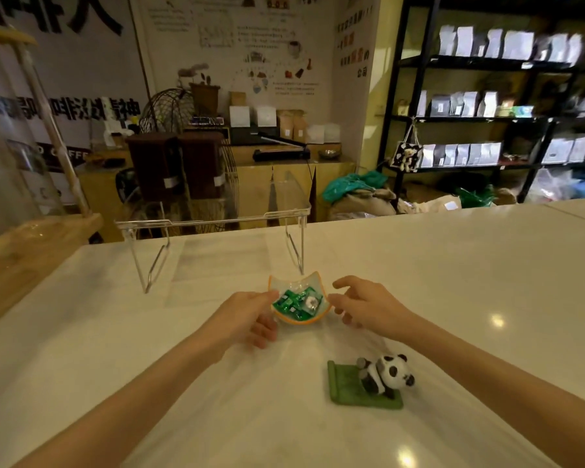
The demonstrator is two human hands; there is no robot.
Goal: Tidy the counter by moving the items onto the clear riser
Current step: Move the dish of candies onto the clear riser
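Two hands on screen, both reaching in at the little orange-rimmed cat-shaped dish (299, 304) sitting on the white counter (453, 282). I see the left hand (247, 315) pinching the dish's left rim, thumb on top at the edge, fingers curled underneath. Right hand (362, 304) is spread, fingers loosely curved, just beside the dish's right edge; I can't tell whether a fingertip touches it. Dish is loaded with green-wrapped candies (293, 302) and one pale round piece among them. Whether the dish rests flat on the counter or is slightly raised, I can't make out.

Clear riser (213, 221) stands farther back, near the counter's far edge, its legs on the surface, top shelf bare from what I see. The dish is just in front of its right leg, apart from it.

Nearer to me, right of centre, a panda figurine (385, 374) lies on a green mat (347, 383), well apart from both hands.
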